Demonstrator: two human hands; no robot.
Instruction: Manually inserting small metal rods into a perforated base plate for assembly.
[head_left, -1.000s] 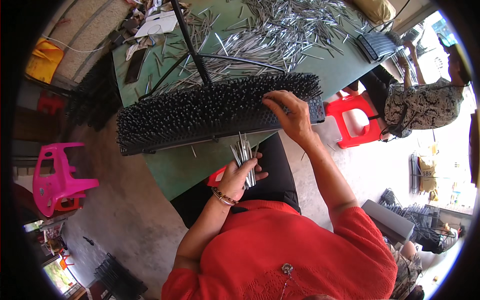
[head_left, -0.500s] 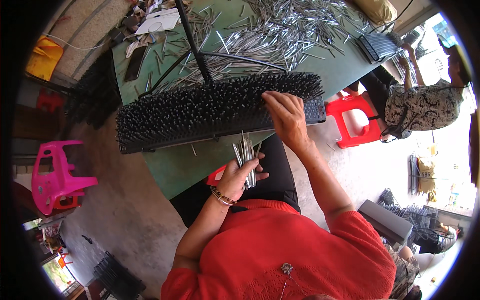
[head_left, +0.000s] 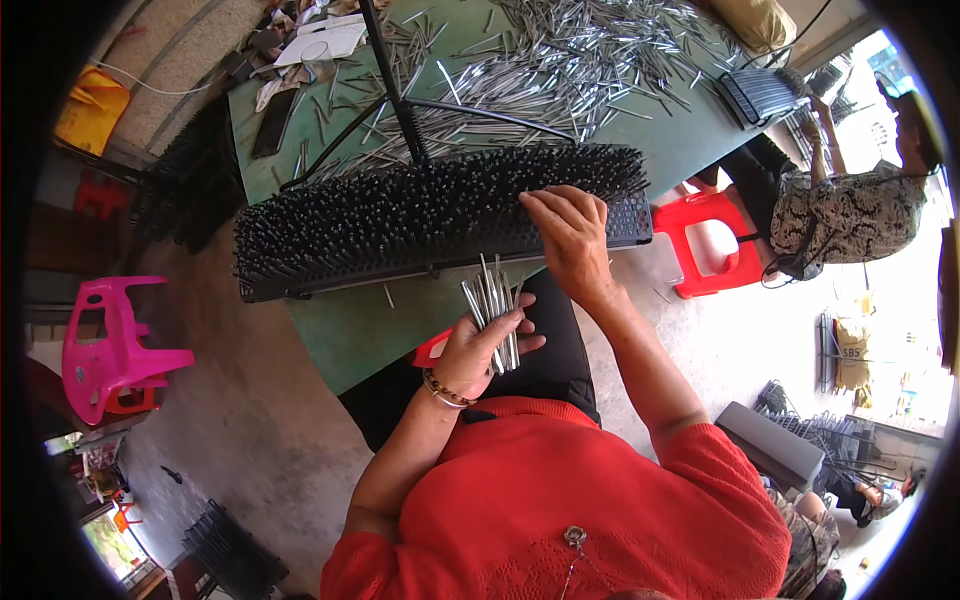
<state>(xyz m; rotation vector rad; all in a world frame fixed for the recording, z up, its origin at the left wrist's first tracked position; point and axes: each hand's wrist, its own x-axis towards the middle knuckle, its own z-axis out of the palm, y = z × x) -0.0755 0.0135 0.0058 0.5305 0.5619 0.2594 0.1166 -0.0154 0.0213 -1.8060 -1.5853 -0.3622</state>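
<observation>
A long black panel set with dense black bristle-like spikes (head_left: 400, 215) lies across the near part of the green table. Its right end shows a bare strip with rows of holes (head_left: 628, 215). My left hand (head_left: 475, 350) is closed around a bundle of thin silvery metal rods (head_left: 494, 308), which point up towards the panel's near edge. Over the right part of the panel, my right hand (head_left: 572, 225) has its fingertips pinched together at the spikes, beside the holed strip. Anything between those fingertips is too small or hidden to make out.
Loose silvery rods (head_left: 590, 65) are heaped over the green table (head_left: 345, 350). Black metal bars (head_left: 395, 90) rise behind the panel. A red stool (head_left: 705, 245) and a co-worker (head_left: 850, 210) are at the right; a pink chair (head_left: 110, 350) is at the left.
My right hand has shifted very slightly left along the spikes, fingertips still pinched. The rods in my left hand have tilted and spread a little.
</observation>
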